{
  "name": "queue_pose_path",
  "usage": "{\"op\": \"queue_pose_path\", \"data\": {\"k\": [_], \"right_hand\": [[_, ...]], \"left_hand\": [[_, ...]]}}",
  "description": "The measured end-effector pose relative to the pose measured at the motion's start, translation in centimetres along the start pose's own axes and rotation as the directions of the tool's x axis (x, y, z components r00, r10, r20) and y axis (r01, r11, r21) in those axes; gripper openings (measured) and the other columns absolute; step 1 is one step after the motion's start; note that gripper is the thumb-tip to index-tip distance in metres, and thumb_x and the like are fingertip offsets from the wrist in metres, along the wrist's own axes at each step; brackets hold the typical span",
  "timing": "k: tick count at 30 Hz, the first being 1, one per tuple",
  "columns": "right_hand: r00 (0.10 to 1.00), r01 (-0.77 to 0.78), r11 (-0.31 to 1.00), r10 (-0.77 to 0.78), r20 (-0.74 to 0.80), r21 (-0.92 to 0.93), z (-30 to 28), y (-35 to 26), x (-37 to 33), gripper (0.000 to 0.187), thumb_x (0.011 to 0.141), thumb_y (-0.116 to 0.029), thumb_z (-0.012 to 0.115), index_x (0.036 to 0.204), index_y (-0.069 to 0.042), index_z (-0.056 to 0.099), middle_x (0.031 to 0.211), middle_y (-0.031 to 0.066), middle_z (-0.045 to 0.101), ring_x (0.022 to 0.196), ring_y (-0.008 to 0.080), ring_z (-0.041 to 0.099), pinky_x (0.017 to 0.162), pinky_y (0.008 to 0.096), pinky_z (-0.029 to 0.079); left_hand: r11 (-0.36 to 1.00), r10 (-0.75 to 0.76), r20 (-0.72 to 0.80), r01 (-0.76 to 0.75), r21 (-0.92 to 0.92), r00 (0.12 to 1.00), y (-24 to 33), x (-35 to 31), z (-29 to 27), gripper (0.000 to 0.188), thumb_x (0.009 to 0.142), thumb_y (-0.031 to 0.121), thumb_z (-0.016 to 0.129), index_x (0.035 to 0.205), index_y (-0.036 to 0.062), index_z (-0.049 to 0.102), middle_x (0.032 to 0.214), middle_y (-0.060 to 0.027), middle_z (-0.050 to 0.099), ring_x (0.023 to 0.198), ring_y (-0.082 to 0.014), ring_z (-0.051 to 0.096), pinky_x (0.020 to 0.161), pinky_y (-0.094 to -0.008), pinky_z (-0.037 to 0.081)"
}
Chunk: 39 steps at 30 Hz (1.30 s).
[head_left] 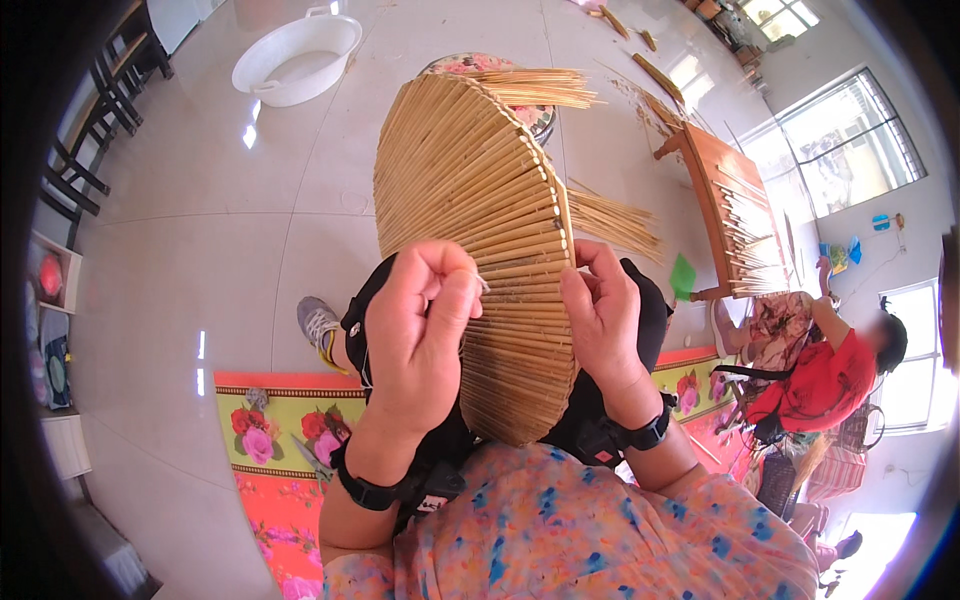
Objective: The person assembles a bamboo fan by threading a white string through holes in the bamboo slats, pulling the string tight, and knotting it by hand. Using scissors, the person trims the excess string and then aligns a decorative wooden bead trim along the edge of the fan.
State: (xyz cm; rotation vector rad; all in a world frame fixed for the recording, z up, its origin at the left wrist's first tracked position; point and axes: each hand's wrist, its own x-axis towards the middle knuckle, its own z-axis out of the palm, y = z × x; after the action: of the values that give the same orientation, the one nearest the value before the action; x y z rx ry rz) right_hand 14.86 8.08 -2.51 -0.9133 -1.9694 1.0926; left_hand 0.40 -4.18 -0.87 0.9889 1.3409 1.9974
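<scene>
Disc: a broad disc of straw-coloured stalks [470, 170] stands on edge, tilted, over the person's lap between the knees; the stalks lie side by side, their cut ends lining the bound rim
Left grip [420, 320]: narrow, thumb and forefinger pinching a small pale strand [484, 285] in front of the disc's face
Right grip [605, 310]: narrow, thumb and forefinger drawn together at the disc's right rim; whether they pinch the edge itself or a strand, I cannot tell
Wrists: a black band [372, 490] on the left; another [648, 430] on the right
Behind the disc: a bundle of stalks [545, 88] across a round floral stool [470, 63]; a second bundle [618, 225] lower down, right of the disc
Bench: a low brown wooden bench [712, 170] to the right, loose stalks [748, 235] spread on it
Floor: a white tub [300, 65] at upper left; a flowered mat [245, 405] under the person
Nearby: a seated person in a red top [820, 385], at far right
</scene>
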Motion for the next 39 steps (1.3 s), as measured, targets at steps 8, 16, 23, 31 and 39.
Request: {"op": "queue_pose_path", "data": {"k": [8,16,23,31,39], "right_hand": [[1.000,-0.005,1.000,0.005,0.007,-0.017,-0.4,-0.3,-0.2,0.021,0.087,-0.004,0.064,0.107,0.003,0.060,0.088,0.0110,0.068,0.064,0.0134,0.064,0.058,0.0263,0.051],[0.997,0.067,0.997,-0.068,-0.022,-0.044,-0.1,-0.1,-0.4,0.020,0.089,-0.004,0.062,0.108,0.005,0.059,0.087,0.0105,0.067,0.063,0.0099,0.063,0.056,0.0235,0.049],[0.993,0.120,0.986,-0.119,0.012,-0.116,-0.6,-0.6,-0.8,0.021,0.095,-0.008,0.056,0.112,0.004,0.060,0.084,0.0097,0.065,0.065,0.0104,0.057,0.061,0.0252,0.047],[0.999,0.019,0.992,-0.012,0.052,-0.125,-0.8,-1.3,-1.5,0.035,0.087,-0.006,0.066,0.118,0.003,0.056,0.102,0.0136,0.065,0.075,0.0189,0.065,0.065,0.0279,0.054],[0.997,0.029,0.969,-0.012,0.072,-0.244,-0.6,-2.3,-1.7,0.046,0.079,-0.005,0.073,0.121,0.002,0.054,0.104,0.0148,0.063,0.081,0.0233,0.066,0.064,0.0297,0.056]], "left_hand": [[0.827,0.264,-0.296,-0.058,0.559,0.918,1.8,-2.2,-9.8,0.023,0.098,0.011,0.043,0.079,0.0019,0.052,0.068,-0.0050,0.052,0.060,-0.0124,0.048,0.061,-0.0271,0.041],[-0.423,0.661,-0.106,0.486,0.765,0.742,2.7,-5.0,-22.7,0.024,0.089,0.006,0.063,0.112,0.0011,0.059,0.103,-0.0146,0.063,0.094,-0.0294,0.060,0.085,-0.0364,0.047],[0.470,-0.080,-0.274,0.278,0.837,0.958,0.6,-7.4,-13.4,0.027,0.084,0.007,0.070,0.108,0.0008,0.062,0.094,-0.0162,0.065,0.084,-0.0295,0.065,0.077,-0.0362,0.051],[0.537,-0.140,-0.220,0.261,0.802,0.965,-2.1,-7.6,-8.7,0.014,0.084,0.005,0.070,0.095,-0.0003,0.062,0.083,-0.0174,0.065,0.069,-0.0321,0.064,0.064,-0.0370,0.051],[0.410,-0.126,-0.169,0.207,0.888,0.978,-0.9,-7.5,-9.4,0.009,0.084,0.001,0.064,0.093,0.0018,0.061,0.081,-0.0180,0.063,0.069,-0.0359,0.062,0.062,-0.0385,0.048]]}}
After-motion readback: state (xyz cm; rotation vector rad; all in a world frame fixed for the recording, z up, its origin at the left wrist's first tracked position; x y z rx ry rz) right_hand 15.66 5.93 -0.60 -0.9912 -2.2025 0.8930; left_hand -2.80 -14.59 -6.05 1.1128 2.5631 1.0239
